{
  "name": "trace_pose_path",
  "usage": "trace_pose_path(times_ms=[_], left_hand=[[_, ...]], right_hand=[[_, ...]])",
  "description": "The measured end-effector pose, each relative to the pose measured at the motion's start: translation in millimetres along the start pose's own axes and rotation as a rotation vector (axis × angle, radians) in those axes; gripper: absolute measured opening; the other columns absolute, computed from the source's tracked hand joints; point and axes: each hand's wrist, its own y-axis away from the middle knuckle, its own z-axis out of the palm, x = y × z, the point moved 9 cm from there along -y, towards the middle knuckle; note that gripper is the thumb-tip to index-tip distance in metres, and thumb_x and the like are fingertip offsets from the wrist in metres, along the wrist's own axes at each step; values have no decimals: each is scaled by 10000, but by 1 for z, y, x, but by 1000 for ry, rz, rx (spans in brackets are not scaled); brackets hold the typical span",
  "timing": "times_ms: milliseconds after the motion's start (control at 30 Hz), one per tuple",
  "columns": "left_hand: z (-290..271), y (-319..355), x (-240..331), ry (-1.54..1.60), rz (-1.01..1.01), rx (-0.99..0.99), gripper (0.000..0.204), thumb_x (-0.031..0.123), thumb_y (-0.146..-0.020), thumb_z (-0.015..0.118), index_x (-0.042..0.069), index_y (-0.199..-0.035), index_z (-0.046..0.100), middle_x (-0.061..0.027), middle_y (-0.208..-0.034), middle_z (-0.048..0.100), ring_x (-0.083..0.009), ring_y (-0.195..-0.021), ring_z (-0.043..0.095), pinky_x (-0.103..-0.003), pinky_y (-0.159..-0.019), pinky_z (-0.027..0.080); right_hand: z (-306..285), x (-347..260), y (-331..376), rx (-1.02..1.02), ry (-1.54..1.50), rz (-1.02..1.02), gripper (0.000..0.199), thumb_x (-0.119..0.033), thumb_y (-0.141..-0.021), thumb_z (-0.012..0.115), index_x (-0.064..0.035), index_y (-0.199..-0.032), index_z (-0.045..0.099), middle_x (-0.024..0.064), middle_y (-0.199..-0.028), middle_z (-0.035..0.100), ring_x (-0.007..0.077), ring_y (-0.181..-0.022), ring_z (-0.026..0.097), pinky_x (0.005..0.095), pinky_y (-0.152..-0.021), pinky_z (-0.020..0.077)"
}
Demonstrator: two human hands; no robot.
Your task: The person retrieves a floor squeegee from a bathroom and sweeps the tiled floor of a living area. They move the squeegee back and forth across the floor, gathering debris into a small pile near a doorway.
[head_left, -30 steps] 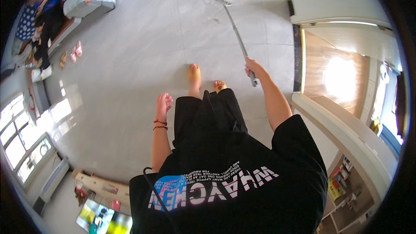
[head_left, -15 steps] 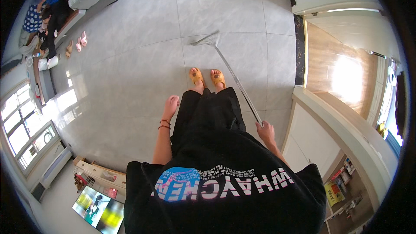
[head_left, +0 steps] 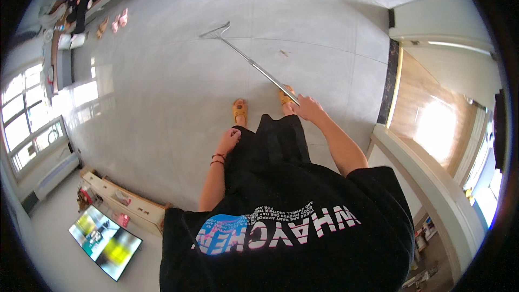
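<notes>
My right hand point(head_left: 309, 109) is closed round the upper end of a long silver rake point(head_left: 262, 71), just in front of my right thigh. The pole slants away to the far left, and its fan-shaped wire head point(head_left: 217, 31) rests on the grey tiled floor point(head_left: 162, 113). My left hand point(head_left: 231, 139) hangs beside my left thigh, against the black shorts point(head_left: 284, 140), its fingers curled with nothing seen in them. Small pale debris point(head_left: 285, 53) lies on the floor to the right of the pole.
My yellow-sandalled feet point(head_left: 239, 109) stand apart. Pink slippers point(head_left: 120, 20) lie at the far left, near a seated person point(head_left: 85, 0). A low cabinet point(head_left: 119, 197) and a lit television point(head_left: 105, 242) are at the lower left. A doorway point(head_left: 416, 103) opens on the right.
The rake's head has swept leftward and slightly farther off. My right hand has moved forward and left with the pole. My left hand has come in toward my thigh, and my feet are wider apart.
</notes>
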Motion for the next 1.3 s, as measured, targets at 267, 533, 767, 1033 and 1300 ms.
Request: trace_pose_path(times_ms=[267,533,767,1033,1300], left_hand=[[-87,11,-100,294,-46,63,239,226,-794,504,0,-863,538,-43,-701,561,-109,-622,518,-241,-560,422],[-171,-6,-167,434,-281,126,247,265,-785,486,43,-888,517,-43,-704,565,-121,-595,519,-251,-511,405],[-160,-33,-125,689,-382,37,278,362,-801,465,97,-886,469,-46,-734,557,-129,-620,516,-276,-558,428],[-207,-196,-154,1596,-272,132,334,382,-842,399,70,-729,370,-39,-592,460,-153,-383,404,-243,-300,332],[-53,-159,-121,515,-332,373,294,263,-838,389,20,-675,421,-113,-617,478,-231,-549,488,-336,-457,394]], right_hand=[[84,-93,-58,70,36,234,343,-282,-795,426,4,-963,514,196,-928,551,365,-867,534,434,-753,425],[120,24,126,-87,142,403,342,-277,-829,403,20,-955,519,206,-816,572,329,-775,566,433,-662,438],[168,-146,72,45,363,-475,272,-136,-794,389,-18,-1013,499,129,-853,550,262,-821,526,368,-691,435],[207,-380,-92,-298,-475,-266,304,-181,-822,382,1,-1063,421,180,-724,512,287,-586,529,382,-501,418],[224,-216,-18,-426,-1266,289,421,-210,-847,403,-163,-1260,330,23,-606,432,101,-426,396,229,-367,351]])
